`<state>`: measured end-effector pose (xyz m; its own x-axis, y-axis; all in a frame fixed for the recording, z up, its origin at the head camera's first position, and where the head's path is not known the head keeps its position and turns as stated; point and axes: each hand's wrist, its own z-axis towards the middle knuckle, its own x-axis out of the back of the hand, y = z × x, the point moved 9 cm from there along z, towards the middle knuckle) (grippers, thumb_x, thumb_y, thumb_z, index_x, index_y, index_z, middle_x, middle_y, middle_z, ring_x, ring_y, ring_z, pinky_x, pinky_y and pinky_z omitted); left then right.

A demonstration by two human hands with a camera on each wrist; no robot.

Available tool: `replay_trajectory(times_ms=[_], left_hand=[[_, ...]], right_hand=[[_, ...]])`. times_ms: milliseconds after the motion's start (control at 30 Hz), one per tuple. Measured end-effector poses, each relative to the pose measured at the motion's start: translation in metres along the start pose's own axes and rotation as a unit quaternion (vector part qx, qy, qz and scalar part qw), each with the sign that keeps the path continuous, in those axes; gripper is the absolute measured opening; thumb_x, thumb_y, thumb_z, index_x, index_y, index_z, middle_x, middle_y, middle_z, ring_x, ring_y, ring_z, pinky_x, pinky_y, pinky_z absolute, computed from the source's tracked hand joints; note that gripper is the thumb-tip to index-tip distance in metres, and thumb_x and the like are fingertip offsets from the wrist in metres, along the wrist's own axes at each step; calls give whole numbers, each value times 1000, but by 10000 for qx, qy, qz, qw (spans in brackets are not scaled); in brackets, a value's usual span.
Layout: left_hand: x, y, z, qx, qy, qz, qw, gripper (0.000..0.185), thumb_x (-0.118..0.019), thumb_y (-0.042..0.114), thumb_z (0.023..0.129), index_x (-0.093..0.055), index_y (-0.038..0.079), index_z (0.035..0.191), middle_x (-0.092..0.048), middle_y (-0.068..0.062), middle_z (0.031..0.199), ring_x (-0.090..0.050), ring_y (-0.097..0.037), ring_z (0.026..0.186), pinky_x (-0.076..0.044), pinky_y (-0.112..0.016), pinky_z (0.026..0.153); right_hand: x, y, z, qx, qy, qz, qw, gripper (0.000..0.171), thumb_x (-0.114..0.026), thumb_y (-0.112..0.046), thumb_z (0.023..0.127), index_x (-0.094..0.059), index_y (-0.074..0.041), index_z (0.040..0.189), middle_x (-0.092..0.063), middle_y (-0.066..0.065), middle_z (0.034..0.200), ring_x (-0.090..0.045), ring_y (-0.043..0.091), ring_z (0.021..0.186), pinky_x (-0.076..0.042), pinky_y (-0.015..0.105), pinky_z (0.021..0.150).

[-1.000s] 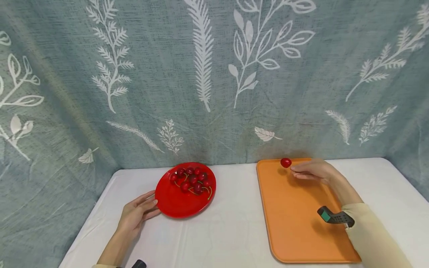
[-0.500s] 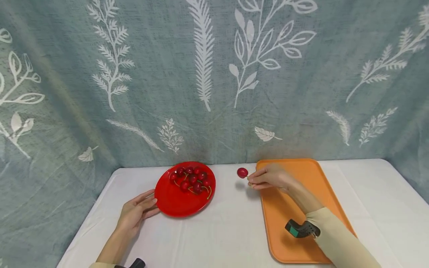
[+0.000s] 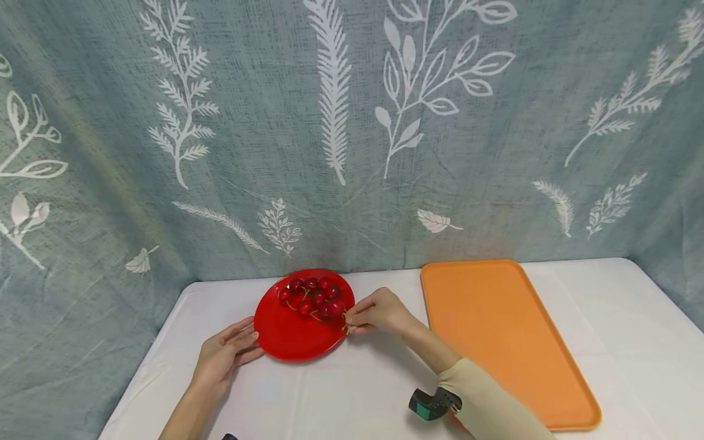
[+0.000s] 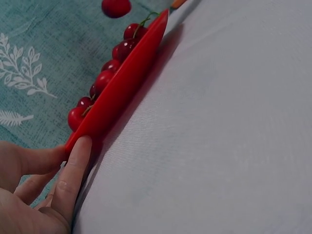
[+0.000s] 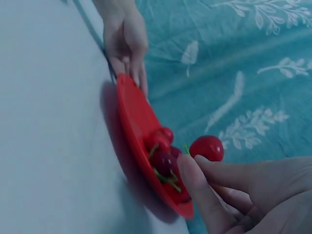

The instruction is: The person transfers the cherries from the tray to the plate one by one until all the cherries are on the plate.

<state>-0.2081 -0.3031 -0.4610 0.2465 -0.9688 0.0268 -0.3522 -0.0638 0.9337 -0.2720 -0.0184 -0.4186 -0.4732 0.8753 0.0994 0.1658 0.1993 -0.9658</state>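
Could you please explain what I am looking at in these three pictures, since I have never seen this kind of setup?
No machine here: a person works with two bare hands, wearing three cameras. The wide picture comes from the head; the two close-ups come from the wrists. On the white table lie a red plate of cherries and a bare orange tray. The left hand touches the plate's rim with straight fingers. The right hand pinches one cherry by its stem above the plate's edge, seen best from the right wrist.
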Motion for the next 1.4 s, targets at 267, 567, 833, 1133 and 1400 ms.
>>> replay_trajectory(times_ms=[267, 567, 833, 1133, 1400], left_hand=[[-2, 2, 2, 20, 3, -15, 10000, 56, -61, 7, 96, -38, -3, 147, -65, -6, 118, -70, -11, 86, -59, -32, 80], [-3, -2, 2, -23, -3, -15, 10000, 56, -60, 7, 97, -37, -3, 147, -65, -5, 119, -70, -11, 86, -59, -32, 80], [-1, -1, 1, -30, 76, 47, 10000, 55, -60, 7, 96, -39, -3, 146, -65, -7, 119, -70, -11, 86, -58, -31, 80], [1, -1, 1, -22, 110, 78, 9999, 56, -61, 8, 96, -39, -3, 147, -63, -10, 123, -71, -11, 86, -58, -32, 80], [1, 1, 1, -50, 115, 38, 9999, 55, -60, 7, 96, -39, -3, 147, -64, -7, 120, -71, -11, 86, -58, -31, 80]], right_hand=[[-29, -7, 5, 337, 79, -210, 9992, 10, -75, 3, 82, -74, 11, 87, -72, 15, 75, -72, 22, 65, -60, 26, 60], [-44, -13, 10, 725, 383, -624, 9947, 8, -75, 4, 82, -73, 12, 83, -71, 13, 69, -71, 23, 60, -59, 25, 56], [-43, -13, 11, 795, 745, -1022, 9888, 5, -75, 5, 80, -74, 10, 81, -70, 11, 66, -69, 19, 56, -58, 24, 52], [-45, -13, 13, 806, 1041, -1452, 9806, 5, -76, 3, 79, -75, 7, 78, -69, 9, 65, -67, 15, 53, -56, 21, 51], [-43, -19, 12, 968, 1071, -1732, 9743, 6, -77, 3, 80, -75, 8, 78, -70, 9, 65, -67, 13, 53, -55, 19, 50]])
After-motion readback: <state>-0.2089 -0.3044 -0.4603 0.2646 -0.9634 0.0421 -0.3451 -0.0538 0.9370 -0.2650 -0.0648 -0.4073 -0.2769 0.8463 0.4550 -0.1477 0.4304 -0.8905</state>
